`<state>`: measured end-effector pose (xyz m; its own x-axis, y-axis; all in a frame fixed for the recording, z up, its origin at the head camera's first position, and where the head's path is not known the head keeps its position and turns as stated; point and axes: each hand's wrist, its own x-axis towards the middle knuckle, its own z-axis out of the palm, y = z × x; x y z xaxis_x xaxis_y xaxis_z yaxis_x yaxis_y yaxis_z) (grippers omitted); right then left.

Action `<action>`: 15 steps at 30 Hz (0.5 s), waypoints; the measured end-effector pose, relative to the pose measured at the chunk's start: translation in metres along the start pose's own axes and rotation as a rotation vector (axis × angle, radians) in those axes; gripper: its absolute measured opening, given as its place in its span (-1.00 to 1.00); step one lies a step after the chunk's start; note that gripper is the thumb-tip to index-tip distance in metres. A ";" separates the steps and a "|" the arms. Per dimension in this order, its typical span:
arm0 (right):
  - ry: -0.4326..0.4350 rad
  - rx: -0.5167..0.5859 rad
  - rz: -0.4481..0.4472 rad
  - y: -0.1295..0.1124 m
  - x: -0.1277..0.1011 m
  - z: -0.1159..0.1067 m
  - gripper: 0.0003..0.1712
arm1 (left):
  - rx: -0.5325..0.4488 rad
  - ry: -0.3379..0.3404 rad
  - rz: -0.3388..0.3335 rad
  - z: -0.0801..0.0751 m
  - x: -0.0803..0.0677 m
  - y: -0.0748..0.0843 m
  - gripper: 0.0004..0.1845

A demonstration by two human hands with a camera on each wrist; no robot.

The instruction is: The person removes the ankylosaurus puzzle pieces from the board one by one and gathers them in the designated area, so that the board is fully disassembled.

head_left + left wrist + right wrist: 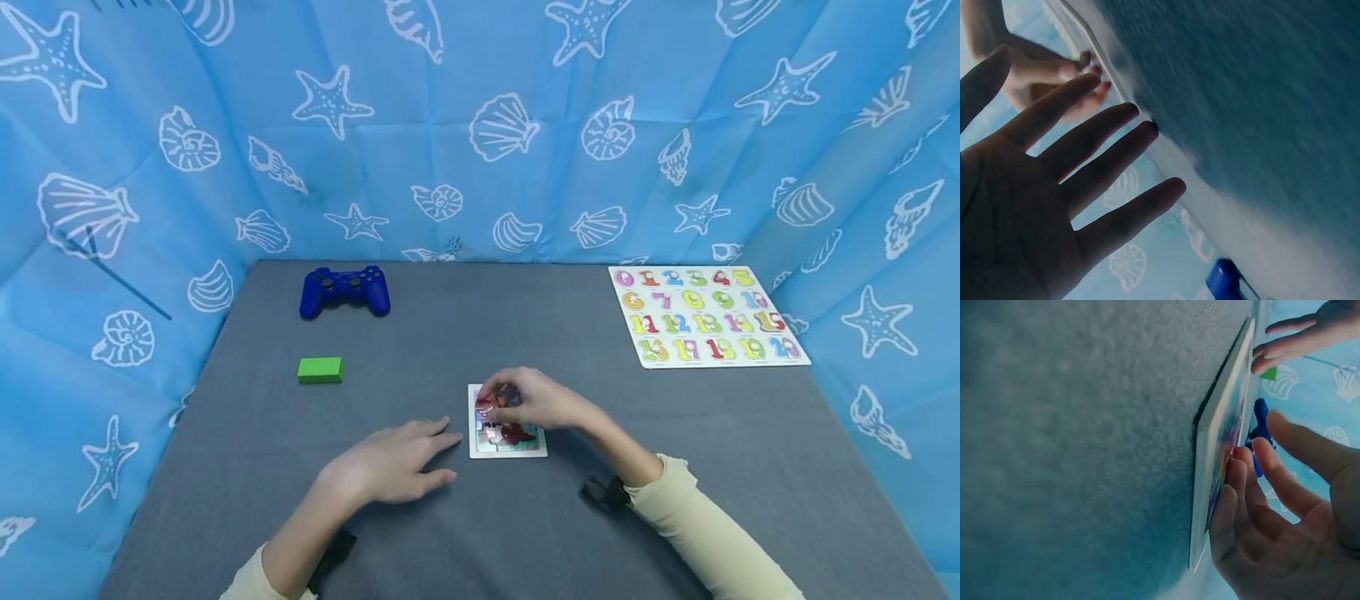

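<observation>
A small square picture puzzle [508, 452] with a pale border and a reddish-brown figure lies flat on the grey table. Over its upper part is my right hand [536, 400], fingers bent down onto the picture and covering some of it. In the right wrist view, fingertips [1235, 465] of this hand rest at the puzzle's face [1225, 447], while the thumb stands apart from them. My left hand [397, 462] is just left of the puzzle, palm down with its fingers spread and nothing held. The left wrist view shows those fingers [1104, 134] straight and separate.
A blue game controller [345, 292] lies at the back left, with a green block [321, 370] in front of it. A white number board [708, 317] lies at the back right. Blue curtain [465, 125] with shell prints surrounds the table [420, 350] at the back and sides.
</observation>
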<state>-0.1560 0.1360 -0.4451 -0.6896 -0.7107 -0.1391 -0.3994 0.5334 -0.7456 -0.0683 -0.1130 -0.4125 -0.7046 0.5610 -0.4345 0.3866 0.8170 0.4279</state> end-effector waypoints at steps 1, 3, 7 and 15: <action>-0.015 -0.018 0.004 0.000 0.002 0.000 -0.71 | 0.007 -0.006 0.007 0.000 0.001 0.003 -0.37; -0.027 -0.046 0.011 0.000 0.007 0.000 -0.70 | 0.022 -0.018 0.015 0.001 0.004 0.007 -0.36; -0.002 -0.055 0.042 -0.001 0.014 0.000 -0.73 | 0.046 -0.022 0.023 0.000 0.010 0.015 -0.36; 0.087 -0.173 0.121 -0.006 0.017 0.004 -0.76 | 0.090 -0.011 0.035 0.001 0.013 0.022 -0.40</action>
<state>-0.1630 0.1189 -0.4462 -0.7851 -0.5987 -0.1588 -0.4033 0.6887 -0.6026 -0.0684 -0.0873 -0.4099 -0.6834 0.5901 -0.4298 0.4629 0.8055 0.3699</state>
